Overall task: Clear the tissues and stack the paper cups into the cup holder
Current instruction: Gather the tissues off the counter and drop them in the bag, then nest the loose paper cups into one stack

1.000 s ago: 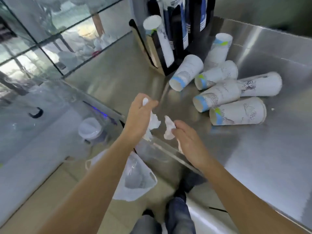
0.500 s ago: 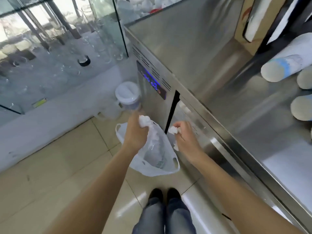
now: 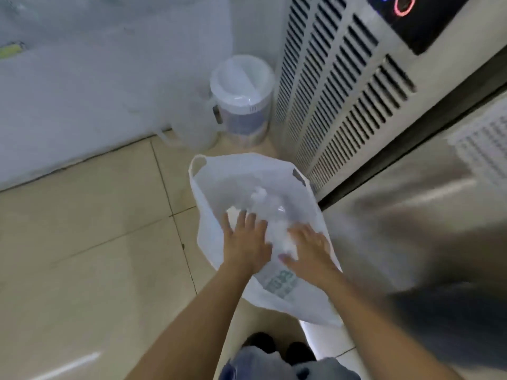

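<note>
Both hands have dropped over the bag (image 3: 208,193); left hand (image 3: 245,244) and right hand (image 3: 310,249) now spread open-fingered, tissues (image 3: 279,239) released inside. Tissues could catch the floppy rim and spill onto the floor (image 3: 96,229).

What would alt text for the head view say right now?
Both hands, left hand and right hand, spread open over the mouth of a white plastic bag on the beige tiled floor, white crumpled tissues beneath them. A white lidded plastic jug stands beside a steel louvred cabinet.
</note>
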Demonstrator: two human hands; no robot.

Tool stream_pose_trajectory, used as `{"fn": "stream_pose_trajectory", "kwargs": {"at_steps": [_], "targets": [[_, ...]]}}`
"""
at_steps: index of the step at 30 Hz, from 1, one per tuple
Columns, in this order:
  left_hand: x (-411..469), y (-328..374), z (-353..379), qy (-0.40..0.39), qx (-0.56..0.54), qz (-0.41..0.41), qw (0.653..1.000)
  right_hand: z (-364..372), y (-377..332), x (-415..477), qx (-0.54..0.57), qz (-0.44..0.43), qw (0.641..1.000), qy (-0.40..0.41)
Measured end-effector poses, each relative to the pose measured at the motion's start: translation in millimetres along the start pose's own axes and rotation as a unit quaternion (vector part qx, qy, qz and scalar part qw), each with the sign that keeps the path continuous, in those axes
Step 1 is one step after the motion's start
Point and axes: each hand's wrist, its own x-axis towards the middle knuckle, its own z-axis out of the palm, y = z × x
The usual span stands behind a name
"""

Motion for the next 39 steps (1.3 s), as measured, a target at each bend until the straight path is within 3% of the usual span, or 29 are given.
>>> {"fn": "stream_pose_trajectory", "kwargs": {"at_steps": [2, 3, 8, 13, 23, 29, 39], "targets": [[0, -6, 18, -0.179, 0.080, 0.015, 0.980, 17, 18, 4, -0.110, 0.008, 0.981, -0.158], [0, -9, 19, -0.208, 0.082, 0.017, 0.975, 15, 22, 3, -0.117, 0.013, 0.977, -0.180], [-20, -12, -39, -0.052, 0.004, 0.022, 0.998, -38, -20, -22, -0.079, -0.081, 0.993, -0.035], [-60, -8, -139, 0.104, -0.074, 0.033, 0.991, -130, -99, -69, -0.078, -0.130, 0.987, 0.055], [-162, 5, -359, 0.251, -0.174, 0.070, 0.950, -311, -241, -193, -0.087, -0.221, 0.945, 0.224], [-192, 46, -444, 0.304, -0.172, 0.141, 0.926, -385, -243, -249, -0.110, -0.160, 0.928, 0.317], [-213, 194, -488, 0.266, -0.156, 0.335, 0.890, -454, -161, -362, -0.082, 0.018, 0.886, 0.456]]}}
